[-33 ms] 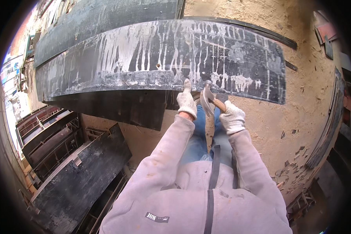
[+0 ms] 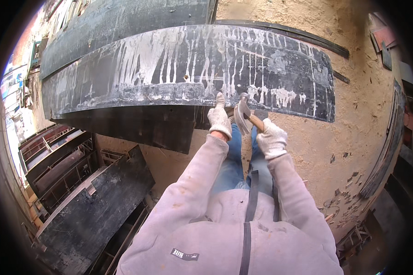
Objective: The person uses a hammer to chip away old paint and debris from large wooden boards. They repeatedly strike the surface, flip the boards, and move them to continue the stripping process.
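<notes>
A long dark panel (image 2: 170, 68), streaked with white drips, lies across in front of me. My left hand (image 2: 220, 120), in a white knitted glove, grips its near edge; one digit lies on top and the other fingers are mostly hidden below. In my gloved right hand (image 2: 271, 137) is a claw hammer (image 2: 244, 114), held closed around the wooden handle. The metal head is at the panel's near edge, just right of my left hand. I cannot tell whether it touches the panel.
Another dark panel (image 2: 119, 20) lies beyond this one. Below the near edge is a dark board (image 2: 170, 133). At lower left, a black panel (image 2: 101, 211) leans by stacked frames (image 2: 59, 156). Small dark scraps (image 2: 346, 190) litter the sandy ground at right.
The hammer, my right hand and the panel's right end have shifted very slightly left. My left hand keeps its place at the panel's edge.
</notes>
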